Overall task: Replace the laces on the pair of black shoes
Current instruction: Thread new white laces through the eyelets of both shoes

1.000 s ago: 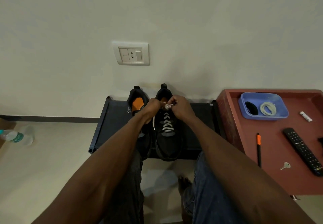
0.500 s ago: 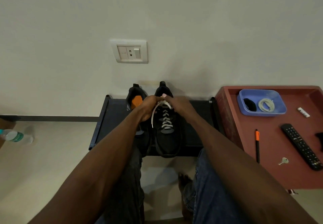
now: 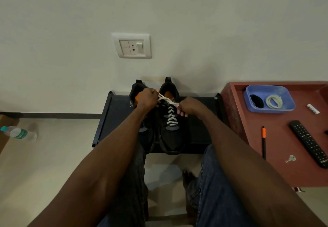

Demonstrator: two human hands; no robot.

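Head view. Two black shoes, orange inside, are set side by side at frame centre on a dark rack (image 3: 117, 120), heels toward the wall. The right shoe (image 3: 171, 132) is laced in a white lace (image 3: 171, 116), criss-crossed over the tongue; its two ends are crossed above the collar and drawn taut to either side. One end is gripped in the clenched fingers of the left hand (image 3: 148, 99), the other pinched by the right hand (image 3: 187, 106), whose fingers are curled round it. The left shoe (image 3: 137, 92) is largely covered by the left hand and forearm; whether it is laced cannot be told.

At right, a red table (image 3: 284, 173) is seen just beside the rack. On it are listed: a blue tray (image 3: 289, 105) holding a coiled white lace (image 3: 274, 101) and a black bundle (image 3: 256, 100); a remote (image 3: 309, 143); a pen (image 3: 264, 141); a key (image 3: 290, 158). A wall socket (image 3: 132, 45) is mounted above centre. A bottle (image 3: 18, 133) lies on the floor at left.
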